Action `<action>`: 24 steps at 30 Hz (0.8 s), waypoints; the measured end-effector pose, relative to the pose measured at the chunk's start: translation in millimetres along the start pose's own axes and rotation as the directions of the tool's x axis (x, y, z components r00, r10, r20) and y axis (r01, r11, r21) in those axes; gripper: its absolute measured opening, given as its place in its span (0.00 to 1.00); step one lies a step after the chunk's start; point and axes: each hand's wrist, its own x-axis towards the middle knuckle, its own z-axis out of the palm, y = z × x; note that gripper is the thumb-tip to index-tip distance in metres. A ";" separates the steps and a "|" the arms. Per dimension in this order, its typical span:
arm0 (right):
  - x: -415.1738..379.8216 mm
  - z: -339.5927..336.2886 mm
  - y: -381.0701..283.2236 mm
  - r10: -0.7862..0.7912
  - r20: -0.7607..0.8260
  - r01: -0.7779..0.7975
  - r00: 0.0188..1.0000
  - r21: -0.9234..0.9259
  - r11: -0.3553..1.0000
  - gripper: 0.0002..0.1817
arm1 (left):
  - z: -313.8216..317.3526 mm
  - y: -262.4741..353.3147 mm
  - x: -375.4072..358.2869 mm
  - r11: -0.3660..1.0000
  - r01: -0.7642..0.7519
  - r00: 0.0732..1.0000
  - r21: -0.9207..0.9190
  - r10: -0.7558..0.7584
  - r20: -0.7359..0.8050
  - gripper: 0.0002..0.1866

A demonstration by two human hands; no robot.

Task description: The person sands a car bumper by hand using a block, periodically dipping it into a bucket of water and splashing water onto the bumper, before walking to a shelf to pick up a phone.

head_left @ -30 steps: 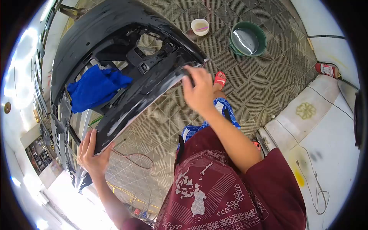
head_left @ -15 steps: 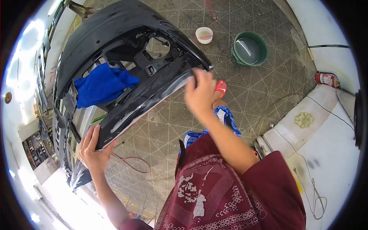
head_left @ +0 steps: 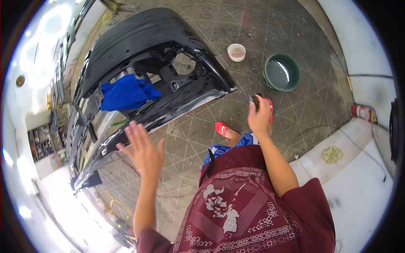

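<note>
A black car bumper rests tilted at the upper left, its hollow inner side facing me. A blue cloth lies bunched inside it. My left hand hovers just off the bumper's lower edge, palm spread, fingers apart, holding nothing. My right hand is away from the bumper, over the grid floor near my feet, closed around a small dark pad that sticks out above the fingers.
A green basin of water and a small white bowl stand on the tiled grid floor ahead. A red extinguisher lies at the right by a white raised ledge. Shelving and clutter fill the left side.
My left hand let go of the bumper's lower edge and opened. My right hand came off the bumper's rim and moved right, toward the basin. The view shifted, and my feet stepped.
</note>
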 end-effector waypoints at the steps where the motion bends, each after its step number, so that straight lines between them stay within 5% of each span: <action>1: 1.6 -10.8 15.6 -0.012 0.010 0.012 1.000 -0.053 0.999 0.21 | 6.4 22.8 3.7 1.000 0.002 0.999 -0.006 -0.002 0.032 0.53; 4: 18.3 -51.0 66.7 0.127 0.149 -0.130 0.981 0.010 0.991 0.22 | 17.0 99.4 20.1 0.992 0.122 0.988 -0.043 -0.117 0.096 0.54; 8: 74.0 -107.9 115.0 0.126 0.226 -0.144 0.966 0.065 0.987 0.22 | 26.8 187.5 54.2 0.991 0.130 0.988 0.007 -0.130 0.085 0.53; 11: 110.1 -135.0 156.7 0.117 0.214 -0.118 0.970 -0.006 0.993 0.23 | 36.1 243.1 71.5 0.968 0.239 0.952 -0.077 -0.218 0.213 0.52; 17: 167.7 -154.6 163.1 0.183 0.168 -0.165 0.969 -0.119 0.979 0.25 | 69.7 331.8 75.4 0.997 0.054 0.991 0.063 -0.061 0.123 0.48; 19: 174.7 -149.6 167.4 0.159 0.150 -0.142 0.976 -0.121 0.982 0.25 | 62.3 354.6 67.9 0.965 0.098 0.952 -0.244 -0.020 0.304 0.34; 23: 186.0 -128.5 181.6 0.166 0.169 -0.156 0.971 -0.070 0.985 0.26 | 57.3 370.4 51.6 0.946 0.016 0.991 -0.323 0.027 0.128 0.23; 24: 188.1 -120.4 186.4 0.191 0.190 -0.183 0.963 -0.057 0.981 0.26 | 56.2 370.3 49.8 0.887 0.073 0.944 -0.456 0.086 0.320 0.19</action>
